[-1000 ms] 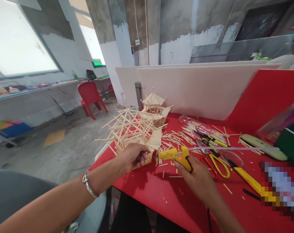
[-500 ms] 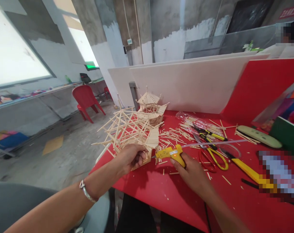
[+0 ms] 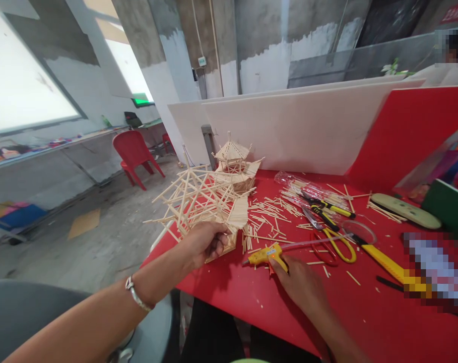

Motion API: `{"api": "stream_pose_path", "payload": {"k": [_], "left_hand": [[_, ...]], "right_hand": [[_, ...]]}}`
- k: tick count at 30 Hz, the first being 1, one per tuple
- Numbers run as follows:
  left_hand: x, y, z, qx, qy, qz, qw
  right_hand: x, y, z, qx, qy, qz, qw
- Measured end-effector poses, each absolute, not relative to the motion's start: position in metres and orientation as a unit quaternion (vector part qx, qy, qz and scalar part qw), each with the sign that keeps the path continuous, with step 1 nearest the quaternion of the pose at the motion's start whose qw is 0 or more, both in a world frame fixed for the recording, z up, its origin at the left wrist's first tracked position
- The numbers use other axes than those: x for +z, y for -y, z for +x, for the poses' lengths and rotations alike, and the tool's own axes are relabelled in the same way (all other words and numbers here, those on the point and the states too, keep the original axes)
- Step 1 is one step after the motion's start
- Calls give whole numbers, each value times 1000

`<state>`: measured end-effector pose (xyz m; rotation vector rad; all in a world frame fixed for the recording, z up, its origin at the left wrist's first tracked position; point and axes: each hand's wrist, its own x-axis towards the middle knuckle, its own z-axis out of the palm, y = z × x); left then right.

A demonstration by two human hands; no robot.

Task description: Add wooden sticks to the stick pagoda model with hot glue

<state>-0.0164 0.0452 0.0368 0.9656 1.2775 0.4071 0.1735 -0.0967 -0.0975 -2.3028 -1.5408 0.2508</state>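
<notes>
Red table [image 3: 387, 327], stick frame [image 3: 200, 194] (base [image 3: 232, 244] partly hidden)

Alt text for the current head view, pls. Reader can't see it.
A person's right hand holds a yellow glue gun, nozzle apart from a wooden stick frame, while the left hand is at the frame's near edge. Behind is a small pagoda; loose sticks and pliers lie on the red table.
</notes>
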Motion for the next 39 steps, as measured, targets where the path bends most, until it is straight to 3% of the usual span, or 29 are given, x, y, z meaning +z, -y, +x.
{"api": "stream_pose_path", "payload": {"k": [3, 5, 9, 12, 39], "left_hand": [[37, -45, -16, 176, -567, 429, 681], [36, -46, -16, 174, -569, 427, 681], [35, -46, -16, 176, -572, 428, 677], [34, -46, -16, 178, -565, 430, 682], [36, -45, -16, 184, -552, 421, 695]], "right_hand": [[-96, 96, 173, -61, 555, -808, 186], [-85, 92, 171, -104, 573, -776, 243], [-55, 77, 155, -79, 614, -671, 408], [-40, 60, 138, -69, 625, -630, 456], [-35, 29, 119, -73, 635, -578, 508]]}}
